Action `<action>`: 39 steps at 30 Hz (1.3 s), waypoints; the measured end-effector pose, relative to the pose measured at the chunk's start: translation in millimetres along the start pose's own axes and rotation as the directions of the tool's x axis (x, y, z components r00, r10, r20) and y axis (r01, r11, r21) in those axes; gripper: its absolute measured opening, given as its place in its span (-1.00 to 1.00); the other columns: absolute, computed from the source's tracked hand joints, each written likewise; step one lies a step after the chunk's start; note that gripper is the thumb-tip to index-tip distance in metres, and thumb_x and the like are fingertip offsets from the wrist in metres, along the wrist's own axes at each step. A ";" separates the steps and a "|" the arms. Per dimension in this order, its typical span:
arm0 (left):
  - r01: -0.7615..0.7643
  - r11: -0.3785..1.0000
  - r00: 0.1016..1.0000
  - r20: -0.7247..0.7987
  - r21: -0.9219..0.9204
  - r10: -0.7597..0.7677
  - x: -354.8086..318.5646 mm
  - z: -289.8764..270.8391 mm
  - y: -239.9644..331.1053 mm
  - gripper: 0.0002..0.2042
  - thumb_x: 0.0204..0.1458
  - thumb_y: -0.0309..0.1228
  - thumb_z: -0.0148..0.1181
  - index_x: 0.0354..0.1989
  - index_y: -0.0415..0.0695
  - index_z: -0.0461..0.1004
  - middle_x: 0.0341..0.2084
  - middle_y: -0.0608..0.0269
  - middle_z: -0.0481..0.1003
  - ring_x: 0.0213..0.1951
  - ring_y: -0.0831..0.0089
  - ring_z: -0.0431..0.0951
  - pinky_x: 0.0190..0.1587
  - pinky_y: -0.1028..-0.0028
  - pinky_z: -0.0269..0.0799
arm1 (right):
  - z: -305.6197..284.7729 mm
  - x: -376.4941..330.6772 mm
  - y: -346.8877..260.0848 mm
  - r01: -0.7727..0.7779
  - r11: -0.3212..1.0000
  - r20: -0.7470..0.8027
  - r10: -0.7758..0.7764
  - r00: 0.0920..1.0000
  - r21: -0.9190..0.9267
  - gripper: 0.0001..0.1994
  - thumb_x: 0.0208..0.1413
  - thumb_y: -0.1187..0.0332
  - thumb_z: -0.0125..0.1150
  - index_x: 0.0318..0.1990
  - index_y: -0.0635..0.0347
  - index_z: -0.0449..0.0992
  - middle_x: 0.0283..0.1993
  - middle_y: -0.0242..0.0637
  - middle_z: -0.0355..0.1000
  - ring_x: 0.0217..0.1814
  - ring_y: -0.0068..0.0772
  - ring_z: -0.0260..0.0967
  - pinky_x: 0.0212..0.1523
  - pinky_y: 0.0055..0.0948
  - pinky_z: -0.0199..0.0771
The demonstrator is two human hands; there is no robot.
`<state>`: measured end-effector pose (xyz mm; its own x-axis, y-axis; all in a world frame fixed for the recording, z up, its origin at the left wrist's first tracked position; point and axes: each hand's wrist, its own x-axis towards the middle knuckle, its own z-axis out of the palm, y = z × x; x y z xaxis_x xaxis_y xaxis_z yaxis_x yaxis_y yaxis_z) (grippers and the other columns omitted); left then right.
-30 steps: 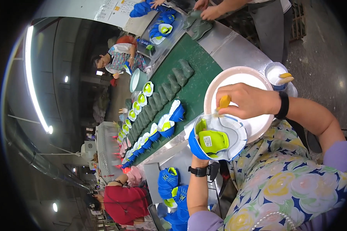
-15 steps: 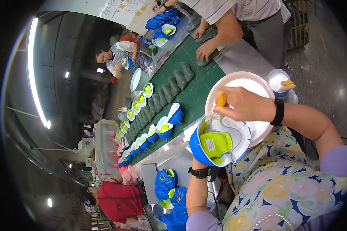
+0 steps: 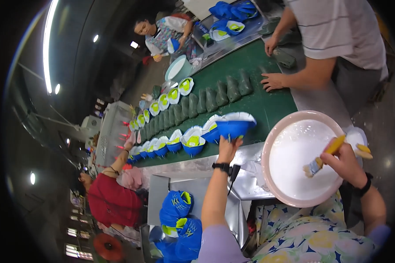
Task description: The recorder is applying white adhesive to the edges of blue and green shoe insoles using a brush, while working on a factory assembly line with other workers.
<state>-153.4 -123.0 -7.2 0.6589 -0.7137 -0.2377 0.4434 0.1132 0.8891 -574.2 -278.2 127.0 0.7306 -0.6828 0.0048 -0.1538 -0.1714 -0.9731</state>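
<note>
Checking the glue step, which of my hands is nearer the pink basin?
Right. The right hand holds a brush over the pink basin; the left hand is beside it, at a blue shoe.

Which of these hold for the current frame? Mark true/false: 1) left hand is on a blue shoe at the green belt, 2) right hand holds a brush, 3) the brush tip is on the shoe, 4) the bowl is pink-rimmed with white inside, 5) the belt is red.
1) True: the left hand grips the blue shoe.
2) True: the right hand holds a yellow-handled brush.
3) False: its bristles are over the bowl, apart from the shoe.
4) True.
5) False: the belt is green.
</note>
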 end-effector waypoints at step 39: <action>-0.218 -0.161 0.947 0.249 0.963 0.204 -276.1 -103.2 -12.4 -0.51 -0.09 -0.60 0.17 0.11 -0.14 0.39 -0.15 -0.11 0.42 -0.05 -0.14 0.41 0.06 0.07 0.35 | 76.5 22.6 -13.6 0.331 0.931 0.329 -0.267 0.906 -0.153 -0.74 0.12 0.28 0.29 -0.33 0.38 0.54 -0.39 0.01 0.51 -0.36 -0.06 0.52 -0.31 -0.23 0.46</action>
<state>-278.0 143.9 7.1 0.5634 -0.8244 0.0538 -0.8000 -0.5282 0.2846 -504.7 -236.9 122.7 0.9218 -0.3386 0.1888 -0.0034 -0.4940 -0.8695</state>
